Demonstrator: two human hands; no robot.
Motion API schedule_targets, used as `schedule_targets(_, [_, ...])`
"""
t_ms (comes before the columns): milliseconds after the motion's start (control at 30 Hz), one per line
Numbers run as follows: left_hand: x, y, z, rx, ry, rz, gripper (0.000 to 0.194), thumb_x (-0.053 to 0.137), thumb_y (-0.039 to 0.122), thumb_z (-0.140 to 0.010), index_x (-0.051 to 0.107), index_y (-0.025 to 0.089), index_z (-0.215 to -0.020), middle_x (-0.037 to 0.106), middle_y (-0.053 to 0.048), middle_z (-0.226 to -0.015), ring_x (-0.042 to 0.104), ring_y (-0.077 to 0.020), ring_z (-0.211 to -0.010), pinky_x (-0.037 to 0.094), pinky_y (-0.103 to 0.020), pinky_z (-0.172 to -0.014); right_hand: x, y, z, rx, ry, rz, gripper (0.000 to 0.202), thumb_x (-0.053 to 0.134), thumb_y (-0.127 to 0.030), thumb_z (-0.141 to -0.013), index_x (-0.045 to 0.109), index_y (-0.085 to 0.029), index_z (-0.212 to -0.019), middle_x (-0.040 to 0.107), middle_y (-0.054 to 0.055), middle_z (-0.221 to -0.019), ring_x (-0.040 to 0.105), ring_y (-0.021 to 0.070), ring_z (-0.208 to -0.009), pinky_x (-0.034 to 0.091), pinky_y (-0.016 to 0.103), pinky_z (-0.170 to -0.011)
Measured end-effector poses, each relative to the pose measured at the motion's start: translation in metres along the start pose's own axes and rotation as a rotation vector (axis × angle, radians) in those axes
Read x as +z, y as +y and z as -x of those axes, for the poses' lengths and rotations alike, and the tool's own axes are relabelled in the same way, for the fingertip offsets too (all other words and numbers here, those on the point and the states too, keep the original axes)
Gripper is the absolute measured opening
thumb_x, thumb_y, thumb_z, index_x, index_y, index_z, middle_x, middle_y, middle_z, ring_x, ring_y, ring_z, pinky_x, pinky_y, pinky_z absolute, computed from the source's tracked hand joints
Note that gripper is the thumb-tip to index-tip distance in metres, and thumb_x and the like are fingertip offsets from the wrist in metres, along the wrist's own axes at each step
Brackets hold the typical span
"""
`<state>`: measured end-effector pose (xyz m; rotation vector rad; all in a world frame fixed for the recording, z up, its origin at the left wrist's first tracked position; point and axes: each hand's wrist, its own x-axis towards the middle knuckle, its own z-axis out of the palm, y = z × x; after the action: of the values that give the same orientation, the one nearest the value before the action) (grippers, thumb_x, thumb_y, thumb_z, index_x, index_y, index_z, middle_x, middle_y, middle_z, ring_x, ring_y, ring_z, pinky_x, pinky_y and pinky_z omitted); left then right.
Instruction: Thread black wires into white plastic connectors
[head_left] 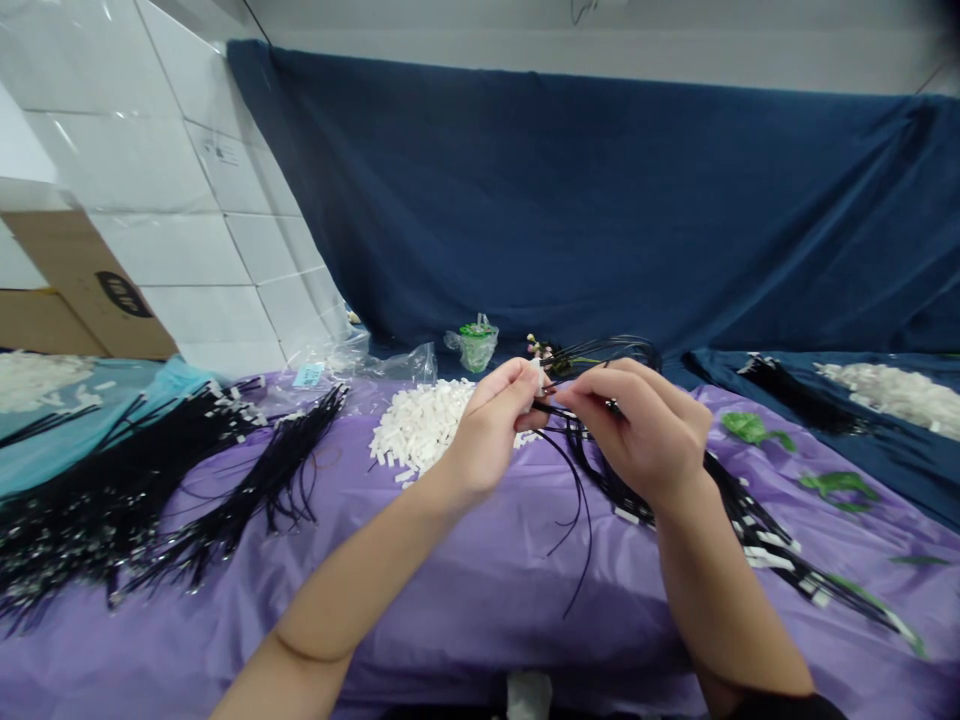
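Note:
My left hand (489, 425) is closed, its thumb and fingers pinching a small white connector (538, 374). Close beside it, my right hand (646, 428) pinches thin black wires (574, 422) that run up to the connector. Some wire ends hang down between the two hands, and others loop up behind the right fingers. The exact spot where wire and connector meet is partly covered by my fingertips. Behind my left hand lies a pile of white connectors (420, 425). Under my right wrist, more black wires with white ends (761, 530) stretch across the purple cloth.
Thick bundles of black wires (127, 480) lie at the left on the purple cloth (480, 590). A clear cup with green (478, 345) and crumpled plastic (360, 360) stand at the back. White boxes (202, 250) are stacked left; a blue curtain (562, 200) hangs behind. Another white pile (896, 390) lies right.

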<state>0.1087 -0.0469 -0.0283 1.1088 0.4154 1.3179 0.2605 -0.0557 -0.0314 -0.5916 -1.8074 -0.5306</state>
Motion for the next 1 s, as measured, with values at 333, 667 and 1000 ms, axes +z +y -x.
schedule_targets(333, [-0.005,0.010,-0.002,-0.029,-0.011,-0.104,0.026,0.058,0.019,-0.087,0.051,0.013,-0.062,0.042,0.000,-0.069,0.035,-0.0070,-0.060,0.029,-0.016,-0.050,-0.006,0.004,0.002,0.002,-0.205,0.063,0.006,0.056,-0.016,-0.094,0.061,-0.020,-0.094,0.068,0.003,-0.087,0.064,0.0120,-0.075,0.048,0.022,-0.066])
schedule_targets(667, [-0.006,0.006,-0.002,-0.030,-0.020,-0.125,0.027,0.060,0.026,-0.088,0.052,0.014,-0.065,0.046,0.000,-0.068,0.037,-0.0072,-0.058,0.030,-0.017,-0.051,0.000,-0.003,0.003,-0.066,-0.233,0.235,0.008,0.050,-0.017,-0.097,0.058,-0.018,-0.096,0.066,0.005,-0.085,0.061,0.0123,-0.069,0.042,0.023,-0.060])
schedule_targets(1000, [-0.003,0.002,-0.004,-0.029,0.004,-0.043,0.026,0.058,0.019,-0.087,0.050,0.014,-0.063,0.043,0.001,-0.066,0.037,-0.0057,-0.056,0.031,-0.015,-0.050,0.007,-0.005,0.001,-0.009,-0.203,0.247,0.010,0.053,-0.020,-0.096,0.061,-0.018,-0.091,0.068,0.003,-0.080,0.062,0.0117,-0.066,0.044,0.023,-0.059])
